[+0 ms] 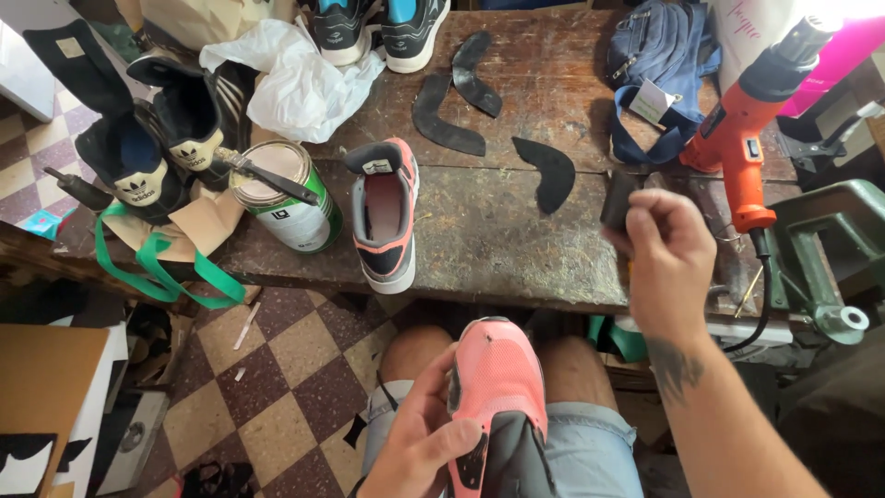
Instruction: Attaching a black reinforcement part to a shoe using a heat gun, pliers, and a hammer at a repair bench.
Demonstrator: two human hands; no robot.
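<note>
Workbench (516, 249): dark, scarred wood, runs across the whole top of the view. On it, big to small: orange heat gun (742, 148) at R, standing nose-up; blue pouch bag (659, 65) w/ a tag behind it; white plastic bag (300, 78) crumpled at L-centre; glue tin (290, 198), lid off, brush (267, 175) laid across the rim; mate shoe (385, 217), coral w/ grey heel, sits at the front edge beside the tin, opening up, looks untouched. Three cut black pieces (544, 171) lie apart from each other mid-bench, not yet fitted to anything. Other dark trainers (157, 138) piled at far L, two more at the top edge.

Coral shoe (498, 378) is in the lap, between the knees, toe pointing to the bench, sole side mostly up. A black part (516, 452) covers its heel end; can't tell if that's stuck down or just held on.

Left hand (419, 443): wrapped round the near side of the coral shoe, thumb over the black part, firm closed hold.

Right hand (668, 254): raised over the bench edge near the heat gun, fingers pinched shut on a small dark block (619, 198); what the block is, can't tell.

Judgement: early-to-mid. Pieces cut, glue open, one shoe in hand; most pieces plus the second shoe look left to do
</note>
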